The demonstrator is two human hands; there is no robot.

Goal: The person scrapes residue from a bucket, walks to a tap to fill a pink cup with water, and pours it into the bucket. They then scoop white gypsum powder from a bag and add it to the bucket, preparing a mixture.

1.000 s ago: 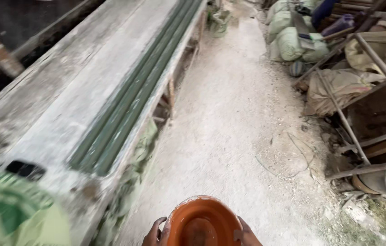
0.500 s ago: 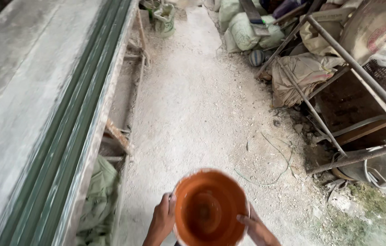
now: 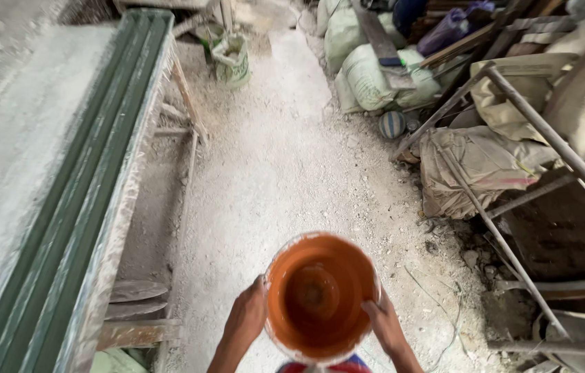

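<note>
Orange bucket (image 3: 320,297), mouth upward, base hidden, above dusty floor (image 3: 271,179) beside green-edged bench (image 3: 78,207); left hand (image 3: 245,319) and right hand (image 3: 385,324) pressed against opposite sides, forearms cut off.

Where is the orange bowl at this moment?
In the head view, the orange bowl is low in the middle, held between the left hand and right hand above the dusty floor.

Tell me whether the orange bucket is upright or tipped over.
Upright. The orange bucket has its open mouth facing up at the camera, its inner floor visible, with the left hand and right hand gripping opposite sides.
</note>
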